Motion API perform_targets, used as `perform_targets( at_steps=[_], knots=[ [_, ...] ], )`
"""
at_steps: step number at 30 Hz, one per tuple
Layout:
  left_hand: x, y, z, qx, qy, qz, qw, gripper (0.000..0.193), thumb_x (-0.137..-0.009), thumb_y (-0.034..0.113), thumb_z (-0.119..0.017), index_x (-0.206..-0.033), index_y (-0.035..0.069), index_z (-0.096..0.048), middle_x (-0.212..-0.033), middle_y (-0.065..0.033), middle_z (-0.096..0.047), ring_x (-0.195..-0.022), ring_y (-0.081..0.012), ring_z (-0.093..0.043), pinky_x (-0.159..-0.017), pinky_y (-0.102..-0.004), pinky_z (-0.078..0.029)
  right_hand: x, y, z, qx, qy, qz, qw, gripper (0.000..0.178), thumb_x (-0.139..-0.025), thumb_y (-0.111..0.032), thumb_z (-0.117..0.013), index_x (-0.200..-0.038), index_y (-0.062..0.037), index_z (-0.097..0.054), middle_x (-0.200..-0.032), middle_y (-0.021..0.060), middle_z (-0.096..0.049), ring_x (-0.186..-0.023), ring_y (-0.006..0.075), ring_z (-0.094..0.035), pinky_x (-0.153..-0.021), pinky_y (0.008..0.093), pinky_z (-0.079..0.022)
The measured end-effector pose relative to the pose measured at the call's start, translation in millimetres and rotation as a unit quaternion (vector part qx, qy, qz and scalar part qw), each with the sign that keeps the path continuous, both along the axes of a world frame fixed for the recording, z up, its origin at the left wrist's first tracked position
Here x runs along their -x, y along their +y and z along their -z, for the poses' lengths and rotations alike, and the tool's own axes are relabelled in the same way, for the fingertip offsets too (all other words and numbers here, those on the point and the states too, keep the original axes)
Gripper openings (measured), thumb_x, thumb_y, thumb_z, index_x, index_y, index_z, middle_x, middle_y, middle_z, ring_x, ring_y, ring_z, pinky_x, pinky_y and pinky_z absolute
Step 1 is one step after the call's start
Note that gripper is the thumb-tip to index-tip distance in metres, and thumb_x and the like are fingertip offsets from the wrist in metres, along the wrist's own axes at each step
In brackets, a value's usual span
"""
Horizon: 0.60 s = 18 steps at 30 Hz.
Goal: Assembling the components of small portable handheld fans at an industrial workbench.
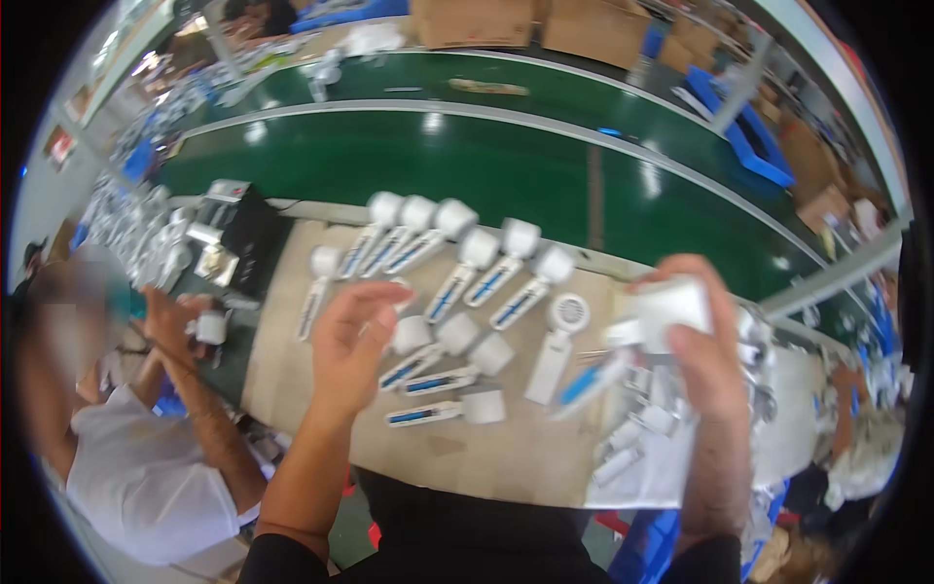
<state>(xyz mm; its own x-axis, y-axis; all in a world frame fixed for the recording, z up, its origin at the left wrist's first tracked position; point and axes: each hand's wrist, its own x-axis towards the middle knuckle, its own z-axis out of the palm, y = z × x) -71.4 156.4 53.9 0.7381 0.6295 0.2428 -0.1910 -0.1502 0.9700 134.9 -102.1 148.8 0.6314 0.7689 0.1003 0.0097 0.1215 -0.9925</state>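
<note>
My right hand (pixel 710 336) grips a white handheld fan (pixel 671 307) by its broad head. Its handle, with a blue strip, slants down to the left and is blurred. Over the left part of the table, my left hand (pixel 352 336) is raised with fingers bent and thumb apart. A small white piece (pixel 403 283) shows by its fingertips; I cannot tell whether they touch it. Several similar fans lie between my hands, including one with a blue-striped handle (pixel 423 414) at the front. Another fan (pixel 569 313) shows its round grille upward.
More white parts (pixel 632 438) lie on the table's right side. Beyond the worktable (pixel 292 365) runs a green conveyor (pixel 389 156). A black box-shaped machine (pixel 243 234) stands at the left, near a co-worker's arms (pixel 199 389). Blue trays (pixel 744 146) and cardboard boxes (pixel 477 24) sit farther back.
</note>
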Motion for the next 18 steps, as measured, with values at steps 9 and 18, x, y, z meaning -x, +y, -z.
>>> perform_targets(
  at_steps=[9,18],
  knots=[
    [-58.9,-85.7,20.1,0.484,0.068,0.496,0.718,0.036,-0.099,0.033,-0.056,-0.117,0.002,-0.056,-0.098,-0.0132,-0.07,-0.084,-0.0236,-0.07,-0.079,-0.0358,-0.057,26.4,-11.0,27.2,-0.024,0.144,-0.03,0.989,0.05,-0.087,-0.015,-0.07,-0.13,-0.0067,-0.046,-0.121,0.0107,-0.06,-0.113,0.0169,-0.058,-0.096,0.0313,-0.048],
    [-49.2,-103.5,-18.0,0.348,0.044,0.356,0.866,0.054,-0.088,-0.002,-0.068,-0.134,0.005,-0.041,-0.12,-0.0166,-0.064,-0.114,-0.0234,-0.064,-0.093,-0.0353,-0.055,25.6,-24.3,37.8,-0.03,0.119,0.024,0.992,0.079,-0.079,-0.026,-0.079,-0.142,-0.0027,-0.037,-0.125,0.018,-0.06,-0.115,0.0249,-0.06,-0.096,0.037,-0.049]
  ],
)
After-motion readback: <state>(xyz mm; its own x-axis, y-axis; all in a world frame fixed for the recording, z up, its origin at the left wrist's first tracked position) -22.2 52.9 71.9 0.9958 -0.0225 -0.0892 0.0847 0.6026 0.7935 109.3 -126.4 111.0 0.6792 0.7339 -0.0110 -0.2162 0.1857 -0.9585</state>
